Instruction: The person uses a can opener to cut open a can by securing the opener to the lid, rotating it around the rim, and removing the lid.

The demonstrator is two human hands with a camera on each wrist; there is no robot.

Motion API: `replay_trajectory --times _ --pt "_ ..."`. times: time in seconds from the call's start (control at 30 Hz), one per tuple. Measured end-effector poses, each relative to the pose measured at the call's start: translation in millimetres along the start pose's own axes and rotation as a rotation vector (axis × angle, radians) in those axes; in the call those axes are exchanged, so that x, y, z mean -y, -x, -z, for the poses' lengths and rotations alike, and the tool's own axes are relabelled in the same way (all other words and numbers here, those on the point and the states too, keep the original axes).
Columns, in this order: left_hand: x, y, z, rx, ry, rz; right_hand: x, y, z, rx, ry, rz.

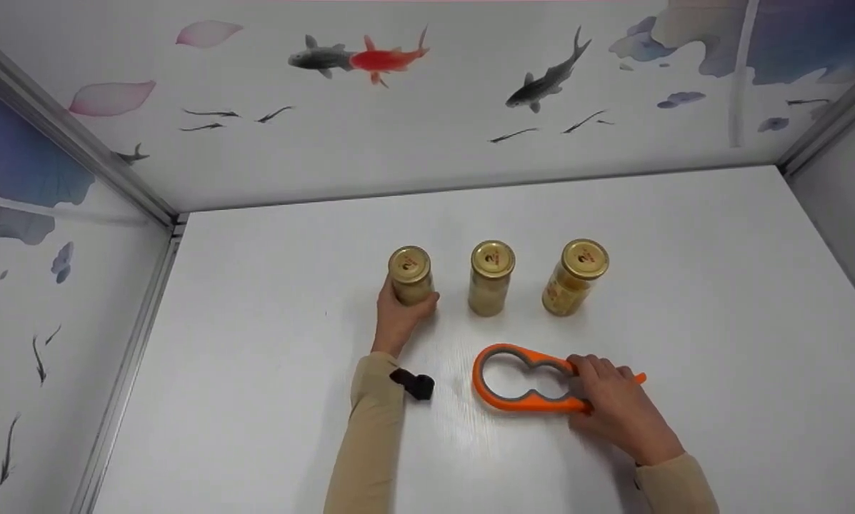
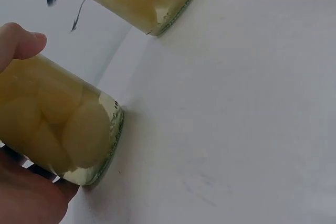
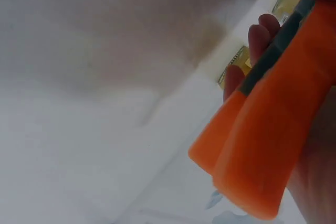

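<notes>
One white table (image 1: 241, 321) fills most of the lower frame, bounded by three panels: a back one (image 1: 398, 143) across the top, a left one (image 1: 84, 321) and a right one (image 1: 841, 185). Two tan sleeves enter from the bottom edge, the left sleeve (image 1: 366, 442) near the middle and the right sleeve (image 1: 677, 485) at lower right. One orange tool (image 1: 541, 405), with a grey-lined double loop, lies right of centre; the right wrist view shows its two handle ends. The right hand (image 1: 623, 407) grips those handles, loop pointing left. The left hand (image 1: 401, 314) is curled round one jar. Three gold-lidded glass jars make a row across the centre: the held left jar (image 1: 411, 275), the middle jar (image 1: 490, 282) and the right jar (image 1: 573, 282). Whether the held jar's base touches the table is hard to tell. Three larger fish, two grey and one red (image 1: 388, 61), decorate the back panel. One small black piece (image 1: 418, 385) sits at the left cuff.
</notes>
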State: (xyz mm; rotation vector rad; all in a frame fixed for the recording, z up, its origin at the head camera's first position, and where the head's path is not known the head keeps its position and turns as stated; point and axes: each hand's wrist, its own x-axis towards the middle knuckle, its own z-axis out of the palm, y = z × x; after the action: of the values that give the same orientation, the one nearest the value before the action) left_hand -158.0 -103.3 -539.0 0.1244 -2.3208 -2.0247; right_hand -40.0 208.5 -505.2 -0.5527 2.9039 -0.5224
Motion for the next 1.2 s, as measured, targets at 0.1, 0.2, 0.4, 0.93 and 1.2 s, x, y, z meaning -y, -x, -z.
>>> replay_trajectory --times 0.1,0.2,0.4,0.93,1.2 --pt "-1.4 1.3 1.0 -0.003 -0.006 0.0 -1 0 1 -0.041 0.011 0.015" --pt "-1.8 2.9 1.9 0.007 0.001 0.004 -2 0 2 -0.072 0.019 0.022" --pt "-3.7 8.1 3.3 0.037 0.019 0.017 -3 -2 3 -0.112 0.041 0.03" --pt "-6.7 30.5 1.6 0.161 -0.073 -0.021 1 0 23 -0.227 0.042 0.041" --pt "-8.2 41.4 0.4 0.183 -0.093 -0.062 4 1 37 -0.308 0.054 0.089"
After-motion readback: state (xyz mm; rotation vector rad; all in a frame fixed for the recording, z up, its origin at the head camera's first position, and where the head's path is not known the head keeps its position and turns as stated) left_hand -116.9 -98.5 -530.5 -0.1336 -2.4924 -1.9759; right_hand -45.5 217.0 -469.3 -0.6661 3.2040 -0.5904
